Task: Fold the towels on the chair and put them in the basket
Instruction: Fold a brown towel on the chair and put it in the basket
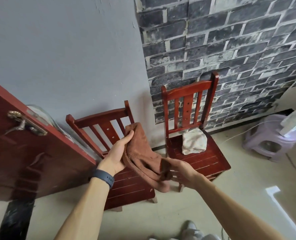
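Observation:
A brown towel (140, 153) hangs in the air above the left red chair (126, 184). My left hand (117, 153) holds its upper part, thumb pressed on the cloth. My right hand (181, 172) pinches a lower corner of the same towel. A crumpled beige towel (194, 141) lies on the seat of the right red chair (204, 158), against the backrest. No basket is in view.
An open red door (22, 153) with a metal handle stands close on the left. A purple plastic stool (271, 139) with a white object on it sits at the right. Grey and brick-pattern walls are behind the chairs. My shoe (190, 229) is on the floor below.

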Demonstrator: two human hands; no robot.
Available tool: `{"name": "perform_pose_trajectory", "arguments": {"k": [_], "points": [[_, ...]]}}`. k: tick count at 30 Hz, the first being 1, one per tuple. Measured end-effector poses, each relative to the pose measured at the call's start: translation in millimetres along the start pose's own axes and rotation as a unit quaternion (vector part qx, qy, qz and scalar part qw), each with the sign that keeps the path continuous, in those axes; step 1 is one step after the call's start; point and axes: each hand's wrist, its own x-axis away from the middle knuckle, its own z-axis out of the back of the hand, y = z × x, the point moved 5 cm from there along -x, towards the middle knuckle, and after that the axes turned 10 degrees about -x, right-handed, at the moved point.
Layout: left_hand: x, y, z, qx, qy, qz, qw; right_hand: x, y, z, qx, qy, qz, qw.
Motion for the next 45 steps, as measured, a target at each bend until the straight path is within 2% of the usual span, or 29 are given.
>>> {"name": "perform_pose_trajectory", "arguments": {"k": [7, 13, 17, 21, 23, 27, 29, 31, 35, 39, 45], "points": [[3, 14, 17, 0.006, 0.049, -0.016, 0.999, -22, -41, 4, -0.078, 0.055, 0.090, 0.991], [5, 28, 68, -0.065, 0.222, -0.071, 0.970, -13, -87, 15, -0.079, 0.078, 0.148, 0.983], [14, 31, 88, -0.100, 0.242, -0.088, 0.961, 6, -132, 14, -0.042, 0.059, 0.209, 0.975], [24, 32, 109, -0.130, 0.287, -0.114, 0.942, 30, -176, 11, 0.047, 0.084, 0.300, 0.949], [27, 32, 116, -0.100, 0.282, -0.119, 0.947, 38, -193, 8, 0.076, 0.089, 0.328, 0.937], [26, 34, 122, 0.052, 0.245, -0.115, 0.961, 47, -218, -3, 0.039, 0.054, 0.352, 0.934], [25, 37, 118, 0.133, 0.215, -0.111, 0.961, 46, -224, -7, -0.008, 0.033, 0.342, 0.939], [25, 39, 114, 0.160, 0.205, -0.108, 0.960, 38, -225, -6, -0.058, 0.006, 0.297, 0.953], [27, 39, 113, 0.149, 0.240, -0.097, 0.954, 28, -212, -15, -0.170, -0.064, 0.090, 0.979], [33, 38, 121, 0.129, 0.293, -0.084, 0.944, 29, -203, -18, -0.064, -0.025, 0.021, 0.997], [38, 33, 132, 0.098, 0.289, -0.043, 0.951, 16, -197, -16, 0.019, 0.032, -0.002, 0.999]]}}
